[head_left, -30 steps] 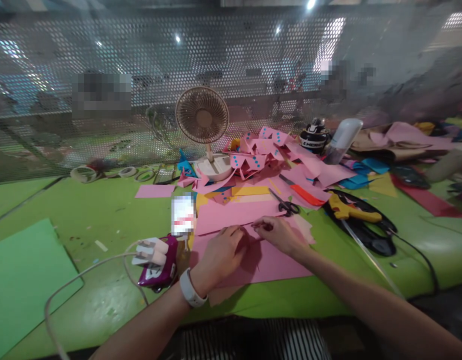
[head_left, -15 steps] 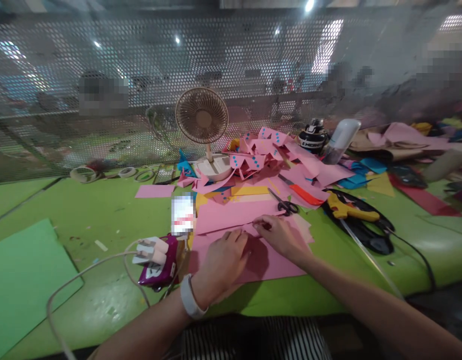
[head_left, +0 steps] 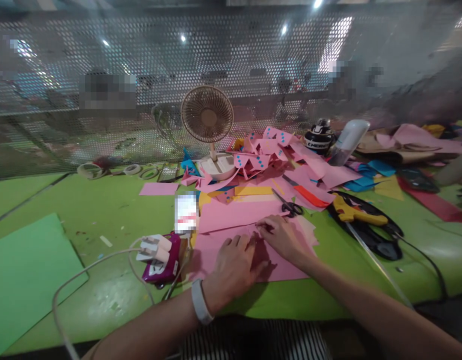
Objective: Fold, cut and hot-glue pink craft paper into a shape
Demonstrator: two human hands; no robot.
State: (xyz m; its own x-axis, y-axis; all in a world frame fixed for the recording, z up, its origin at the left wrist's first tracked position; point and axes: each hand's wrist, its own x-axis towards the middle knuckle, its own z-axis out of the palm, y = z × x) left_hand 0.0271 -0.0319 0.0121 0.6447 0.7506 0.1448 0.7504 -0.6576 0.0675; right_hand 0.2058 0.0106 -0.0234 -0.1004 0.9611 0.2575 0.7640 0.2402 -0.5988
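Note:
A sheet of pink paper (head_left: 212, 255) lies in front of me under both hands. My left hand (head_left: 236, 262) rests on it, palm down, with its fingers stretched out and the thumb apart. A white band circles that wrist. Just to its right, my right hand (head_left: 278, 235) has its fingertips pinched together over the sheet. Whatever is between those fingertips is too small to make out. Another pink piece (head_left: 231, 215) lies just beyond, its near edge close to my right fingertips. Black-handled scissors (head_left: 291, 206) lie beyond the right hand.
A yellow glue gun (head_left: 356, 212) sits on a black tray at right. A red-handled knife (head_left: 309, 196), a small fan (head_left: 208, 117) and cut pink pieces stand or lie behind. At left are a purple power strip (head_left: 167, 262) with cables, a phone (head_left: 186, 212) and green paper (head_left: 28, 280).
My left hand has drawn back a little toward me, and its thumb now shows spread to the right. The right hand stays pinched at nearly the same spot. The view has shifted slightly.

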